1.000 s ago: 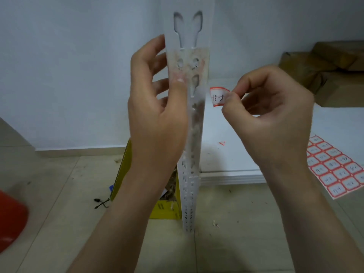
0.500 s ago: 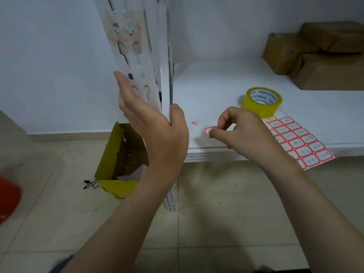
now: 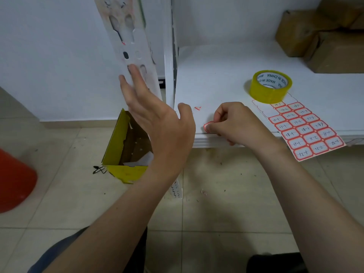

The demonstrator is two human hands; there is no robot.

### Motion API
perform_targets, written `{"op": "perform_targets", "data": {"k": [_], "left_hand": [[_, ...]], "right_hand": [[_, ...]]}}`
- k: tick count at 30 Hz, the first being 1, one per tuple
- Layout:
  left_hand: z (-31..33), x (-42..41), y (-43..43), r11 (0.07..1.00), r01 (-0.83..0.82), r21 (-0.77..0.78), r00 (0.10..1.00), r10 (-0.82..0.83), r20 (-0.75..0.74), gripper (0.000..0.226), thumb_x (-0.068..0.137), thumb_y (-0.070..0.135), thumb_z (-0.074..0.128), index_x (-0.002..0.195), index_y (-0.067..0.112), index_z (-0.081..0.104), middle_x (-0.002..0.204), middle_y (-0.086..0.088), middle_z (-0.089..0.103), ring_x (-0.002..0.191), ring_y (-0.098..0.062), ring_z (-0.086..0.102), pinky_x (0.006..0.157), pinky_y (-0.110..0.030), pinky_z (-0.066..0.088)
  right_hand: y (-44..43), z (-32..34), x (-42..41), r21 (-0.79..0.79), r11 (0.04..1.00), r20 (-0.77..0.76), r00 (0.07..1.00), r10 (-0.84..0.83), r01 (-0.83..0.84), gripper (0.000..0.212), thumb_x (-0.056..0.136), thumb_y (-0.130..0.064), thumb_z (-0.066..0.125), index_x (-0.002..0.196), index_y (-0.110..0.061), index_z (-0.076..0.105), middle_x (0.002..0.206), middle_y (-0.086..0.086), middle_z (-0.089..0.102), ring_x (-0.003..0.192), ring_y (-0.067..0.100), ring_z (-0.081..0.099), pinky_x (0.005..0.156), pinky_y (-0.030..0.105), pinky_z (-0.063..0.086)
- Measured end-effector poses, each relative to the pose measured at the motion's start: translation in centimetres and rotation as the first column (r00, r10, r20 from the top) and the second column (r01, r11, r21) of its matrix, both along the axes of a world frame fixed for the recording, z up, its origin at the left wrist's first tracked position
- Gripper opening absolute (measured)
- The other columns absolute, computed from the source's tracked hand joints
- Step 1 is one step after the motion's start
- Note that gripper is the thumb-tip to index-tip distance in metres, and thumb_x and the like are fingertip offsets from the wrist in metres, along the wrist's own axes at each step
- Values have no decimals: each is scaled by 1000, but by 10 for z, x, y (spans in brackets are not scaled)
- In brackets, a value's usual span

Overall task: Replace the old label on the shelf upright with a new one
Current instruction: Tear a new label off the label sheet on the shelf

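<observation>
The white perforated shelf upright (image 3: 136,56) runs from top centre down to the floor, with brownish glue residue (image 3: 120,8) near its top. My left hand (image 3: 157,123) is spread around it, fingers flat on its left face and thumb off to the right, not clamped. On the white shelf's front edge (image 3: 216,140), my right hand (image 3: 238,123) pinches a small red-bordered label (image 3: 207,128) between thumb and fingers and presses it down. Most of the label is hidden under the fingertips.
A sheet of red-bordered handwritten labels (image 3: 307,131) overhangs the shelf edge, pinned by a yellow tape roll (image 3: 270,86). A red paper scrap (image 3: 197,108) lies nearby. Brown cardboard boxes (image 3: 325,36) stand at the back right. A yellow box (image 3: 124,148) and a red object (image 3: 13,180) sit on the floor.
My right hand carried the label from beside the upright down to the shelf's front edge. My left hand slid down the upright and loosened its grip. The view tilted downward.
</observation>
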State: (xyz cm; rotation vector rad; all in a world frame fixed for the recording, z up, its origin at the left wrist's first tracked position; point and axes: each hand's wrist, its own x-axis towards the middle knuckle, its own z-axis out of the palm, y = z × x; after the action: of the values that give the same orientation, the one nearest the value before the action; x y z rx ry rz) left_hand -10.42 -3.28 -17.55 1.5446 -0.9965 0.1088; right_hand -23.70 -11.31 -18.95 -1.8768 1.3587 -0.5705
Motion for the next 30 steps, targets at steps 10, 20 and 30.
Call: {"op": "perform_targets", "data": {"k": [10, 20, 30], "left_hand": [[-13, -20, 20, 956, 294, 14, 843, -266, 468, 89, 71, -17, 65, 148, 9, 29, 158, -36, 30, 153, -53, 24, 126, -66, 18], [-11, 2, 2, 916, 336, 218, 927, -362, 92, 84, 75, -28, 39, 149, 10, 46, 156, -15, 38, 148, -26, 39, 121, -26, 35], [-17, -1, -11, 908, 346, 236, 932, -361, 23, 64, 83, -19, 45, 139, 13, 50, 151, -10, 35, 140, -19, 44, 92, 3, 34]], "right_hand": [[3, 3, 7, 3, 1000, -106, 994, -20, 20, 20, 87, -24, 81, 78, -20, 63, 77, -2, 66, 66, 18, 61, 53, 31, 57], [2, 4, 6, -9, 998, -187, 981, -59, 59, 20, 84, -29, 81, 81, -25, 61, 86, -5, 66, 76, 22, 67, 57, 36, 62], [8, 9, 3, -57, 996, -303, 949, -82, 68, 21, 85, -38, 78, 87, -27, 60, 96, -2, 71, 87, 28, 68, 80, 40, 60]]}}
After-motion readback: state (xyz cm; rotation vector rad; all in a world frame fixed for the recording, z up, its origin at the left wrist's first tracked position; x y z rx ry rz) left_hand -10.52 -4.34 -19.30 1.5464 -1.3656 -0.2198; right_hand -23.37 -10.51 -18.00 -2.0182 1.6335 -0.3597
